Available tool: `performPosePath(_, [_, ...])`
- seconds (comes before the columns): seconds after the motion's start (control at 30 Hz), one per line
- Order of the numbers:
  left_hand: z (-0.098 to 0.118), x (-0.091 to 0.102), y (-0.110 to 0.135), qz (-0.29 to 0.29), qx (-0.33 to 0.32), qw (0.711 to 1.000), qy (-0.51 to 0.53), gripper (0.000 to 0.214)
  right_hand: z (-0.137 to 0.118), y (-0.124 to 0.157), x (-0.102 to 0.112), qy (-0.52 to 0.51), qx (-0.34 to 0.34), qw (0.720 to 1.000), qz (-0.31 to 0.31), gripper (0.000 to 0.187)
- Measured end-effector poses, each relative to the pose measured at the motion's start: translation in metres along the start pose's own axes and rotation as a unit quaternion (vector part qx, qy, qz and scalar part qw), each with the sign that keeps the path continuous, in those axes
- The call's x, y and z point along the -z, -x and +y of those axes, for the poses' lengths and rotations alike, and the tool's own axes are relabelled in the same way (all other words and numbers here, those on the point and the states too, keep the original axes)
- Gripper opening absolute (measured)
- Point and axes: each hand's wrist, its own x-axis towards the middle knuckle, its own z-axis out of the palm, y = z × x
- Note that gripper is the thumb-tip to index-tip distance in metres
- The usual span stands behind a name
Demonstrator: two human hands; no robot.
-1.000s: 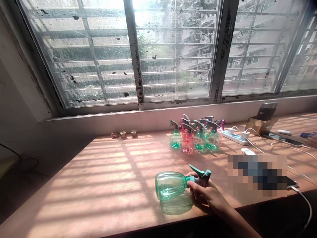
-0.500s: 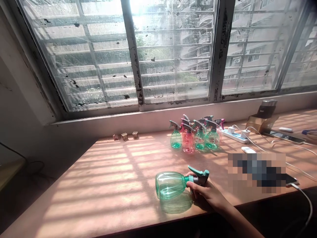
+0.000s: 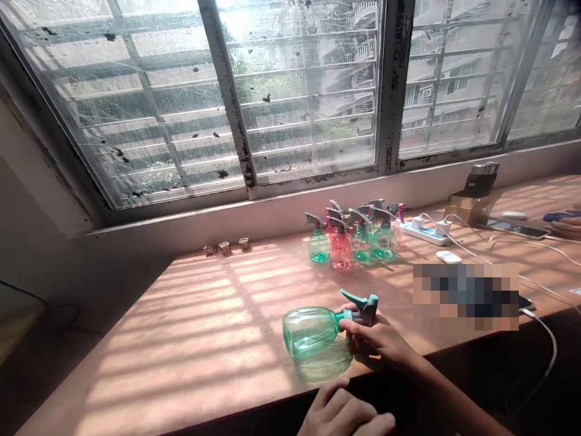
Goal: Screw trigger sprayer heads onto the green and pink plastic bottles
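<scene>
Glare through window (image 3: 308, 109), striped shadows

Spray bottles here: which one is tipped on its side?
The green bottle held near its neck in the right hand; the other spray bottles stand upright, grouped farther back.

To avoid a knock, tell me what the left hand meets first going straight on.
Probably the right hand, which grips the bottle near its neck. Depth is unclear, though: if the left hand sits low, the front edge of the table would come first.
</scene>
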Motion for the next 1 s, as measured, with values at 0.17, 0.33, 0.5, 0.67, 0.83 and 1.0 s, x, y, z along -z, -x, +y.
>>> performPosePath(0.17, [-0.018,0.048,0.011,0.204,0.093,0.974,-0.017,0.061,-0.004,0.001,-0.001,-0.009,0.001,1.0,0.002,0.051])
performPosePath(0.33, [-0.048,0.046,0.02,0.236,0.364,0.898,0.069,0.074,-0.006,0.004,-0.003,-0.013,0.002,1.0,-0.011,0.051])
performPosePath(0.5, [-0.057,0.049,0.007,0.169,0.42,0.878,0.155,0.069,-0.003,0.002,-0.004,-0.015,-0.001,0.999,-0.039,0.054])
performPosePath(0.67, [-0.05,0.055,0.004,0.167,0.388,0.884,0.2,0.081,-0.002,0.0,-0.002,0.002,0.0,1.0,-0.018,0.054])
performPosePath(0.83, [-0.05,0.051,0.012,0.175,0.396,0.858,0.276,0.107,-0.005,0.003,0.0,0.012,-0.01,0.999,-0.048,0.051])
performPosePath(1.0, [-0.055,0.057,0.013,0.182,0.406,0.833,0.329,0.116,-0.007,0.007,0.002,0.023,0.0,0.995,-0.096,0.045])
